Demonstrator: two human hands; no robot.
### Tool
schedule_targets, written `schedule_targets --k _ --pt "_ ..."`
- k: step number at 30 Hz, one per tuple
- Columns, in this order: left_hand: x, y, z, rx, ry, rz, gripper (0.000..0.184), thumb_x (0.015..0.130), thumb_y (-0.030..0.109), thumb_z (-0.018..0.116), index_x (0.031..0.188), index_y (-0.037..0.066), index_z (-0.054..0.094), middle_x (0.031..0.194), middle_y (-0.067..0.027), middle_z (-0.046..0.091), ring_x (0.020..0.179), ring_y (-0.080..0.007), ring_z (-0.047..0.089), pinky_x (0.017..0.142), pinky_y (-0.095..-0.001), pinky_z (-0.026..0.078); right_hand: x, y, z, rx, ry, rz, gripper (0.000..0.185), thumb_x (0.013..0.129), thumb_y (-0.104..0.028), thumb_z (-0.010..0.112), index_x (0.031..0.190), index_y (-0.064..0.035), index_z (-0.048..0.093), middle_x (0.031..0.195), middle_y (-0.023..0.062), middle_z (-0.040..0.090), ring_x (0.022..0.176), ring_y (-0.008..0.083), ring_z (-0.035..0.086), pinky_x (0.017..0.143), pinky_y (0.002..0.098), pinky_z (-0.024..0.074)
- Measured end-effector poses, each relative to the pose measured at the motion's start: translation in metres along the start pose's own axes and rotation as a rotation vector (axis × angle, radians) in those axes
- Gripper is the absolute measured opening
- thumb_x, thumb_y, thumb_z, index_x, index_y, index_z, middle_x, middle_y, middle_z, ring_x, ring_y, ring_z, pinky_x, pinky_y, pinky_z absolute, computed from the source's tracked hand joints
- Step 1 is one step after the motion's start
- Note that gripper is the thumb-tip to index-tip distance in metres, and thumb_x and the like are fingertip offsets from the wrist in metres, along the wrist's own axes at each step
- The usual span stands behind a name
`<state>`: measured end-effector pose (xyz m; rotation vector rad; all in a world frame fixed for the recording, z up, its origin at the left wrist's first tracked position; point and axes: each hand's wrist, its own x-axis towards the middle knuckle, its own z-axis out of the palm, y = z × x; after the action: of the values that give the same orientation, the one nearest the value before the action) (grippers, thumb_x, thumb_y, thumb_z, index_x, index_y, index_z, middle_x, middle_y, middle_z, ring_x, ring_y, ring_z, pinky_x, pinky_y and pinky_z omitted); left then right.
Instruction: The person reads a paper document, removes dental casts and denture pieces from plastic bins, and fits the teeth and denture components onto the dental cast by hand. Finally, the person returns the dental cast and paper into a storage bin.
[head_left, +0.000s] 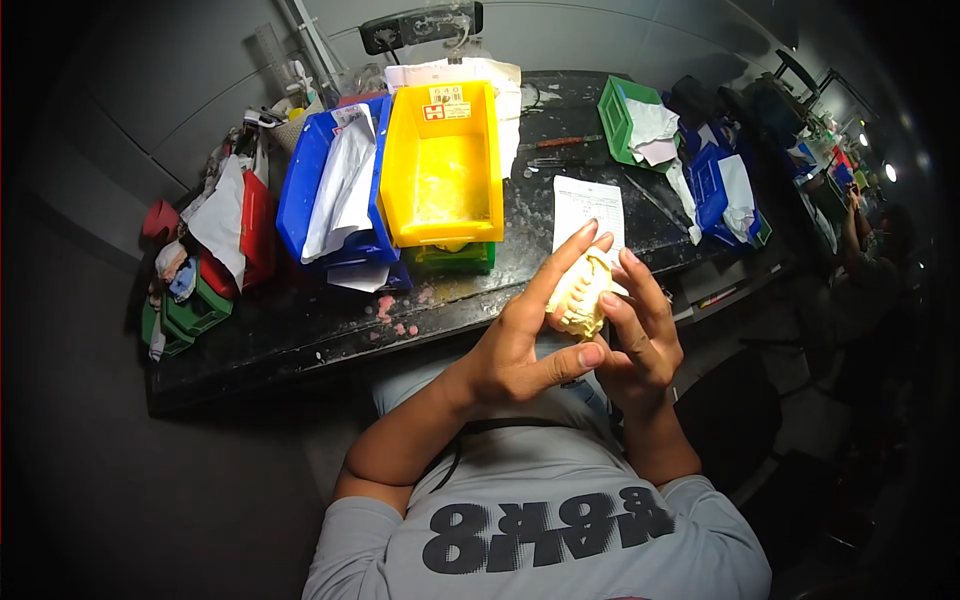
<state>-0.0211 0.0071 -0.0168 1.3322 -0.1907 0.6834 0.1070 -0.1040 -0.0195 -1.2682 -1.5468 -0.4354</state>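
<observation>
A pale yellow dental cast (580,292) is held up in front of my body, its row of teeth facing me. My left hand (522,345) grips it from the left, with the index finger along its upper edge and the thumb below it. From the other side, the fingers of my right hand (640,330) curl against its right edge. Just behind the cast, a printed paper slip (588,205) lies on the black table, partly covered by my fingers.
A yellow bin (440,190) and a blue bin (295,200) holding papers stand on the black table (300,345). Green (613,120) and blue (712,195) bins sit at right, with thin tools between. Red (258,235) and green (207,308) bins stand at left. Another person works far right.
</observation>
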Motion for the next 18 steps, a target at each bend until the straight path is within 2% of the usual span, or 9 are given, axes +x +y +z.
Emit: schedule_targets --k 2,8,16,18 --pt "0.001 -0.006 -0.003 0.03 0.0 -0.003 0.092 0.093 0.025 0.072 0.159 -0.003 0.015 0.157 -0.027 0.034 0.145 -0.0303 0.038 0.118 -0.0381 0.029 0.001 0.004 0.0 -0.038 -0.015 -0.017 0.04 0.077 0.007 0.078 0.116 0.001 0.068 0.135 0.0307 0.055 0.108 0.0358 0.068 0.083 0.0373 0.0631" --pt "0.002 -0.008 -0.004 0.081 0.025 -0.027 0.085 0.094 0.021 0.07 0.158 -0.003 0.019 0.156 -0.025 0.038 0.141 -0.0281 0.042 0.115 -0.0371 0.033 -0.005 0.013 0.002 -0.053 -0.016 -0.043 0.039 0.078 0.0 0.079 0.116 -0.0001 0.07 0.132 0.0301 0.058 0.104 0.0336 0.069 0.081 0.0362 0.0621" --pt "0.003 -0.013 -0.005 0.054 0.034 -0.011 0.073 0.098 0.02 0.064 0.155 -0.004 0.025 0.154 -0.0225 0.04 0.139 -0.0266 0.043 0.115 -0.0366 0.034 -0.007 0.014 0.003 -0.036 0.0 -0.021 0.039 0.076 0.002 0.08 0.115 -0.001 0.072 0.132 0.0284 0.058 0.103 0.0321 0.069 0.081 0.0365 0.062" --pt "0.004 -0.01 -0.003 -0.022 0.044 -0.054 0.075 0.102 0.032 0.056 0.156 -0.006 0.02 0.155 -0.0291 0.036 0.139 -0.0302 0.045 0.116 -0.0387 0.033 -0.009 0.014 0.002 -0.04 0.006 -0.028 0.04 0.076 0.002 0.08 0.115 -0.0012 0.072 0.132 0.0281 0.058 0.103 0.0321 0.069 0.082 0.0364 0.0621"
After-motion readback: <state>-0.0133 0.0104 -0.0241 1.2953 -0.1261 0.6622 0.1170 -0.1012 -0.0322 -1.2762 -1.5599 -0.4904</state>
